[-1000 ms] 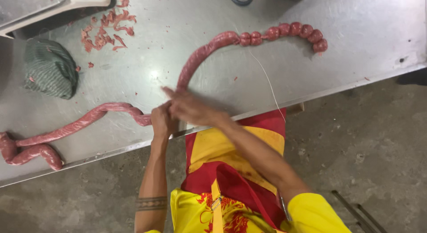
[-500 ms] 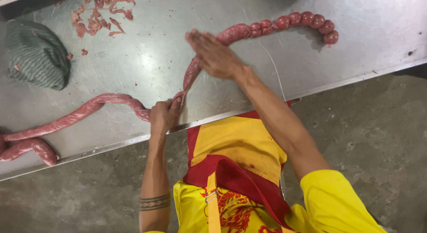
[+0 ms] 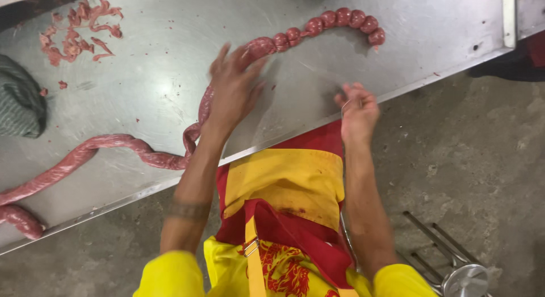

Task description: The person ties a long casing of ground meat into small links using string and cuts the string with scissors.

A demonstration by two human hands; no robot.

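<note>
The long raw sausage lies across the steel bench, running from the left edge, where its thick unlinked end doubles back and is cut off by the frame, up through the middle to a row of short tied links curving toward the far right corner. Its middle stretch is hidden under the left hand, which is spread flat over it with fingers splayed wide and gripping nothing; motion blur makes it hard to tell whether the palm actually presses the casing. The right hand hangs at the near edge of the bench, well apart from the sausage, its fingers pinched shut on a thin pale string that is barely visible running back toward the links. Scraps of pink trimmings are scattered near the far left corner, and a dark green knitted cloth sits at the left edge, partly out of frame. Below the bench edge a red and yellow apron covers the person's front, and metal rods with a round shiny lid show at the bottom right on the concrete floor.
</note>
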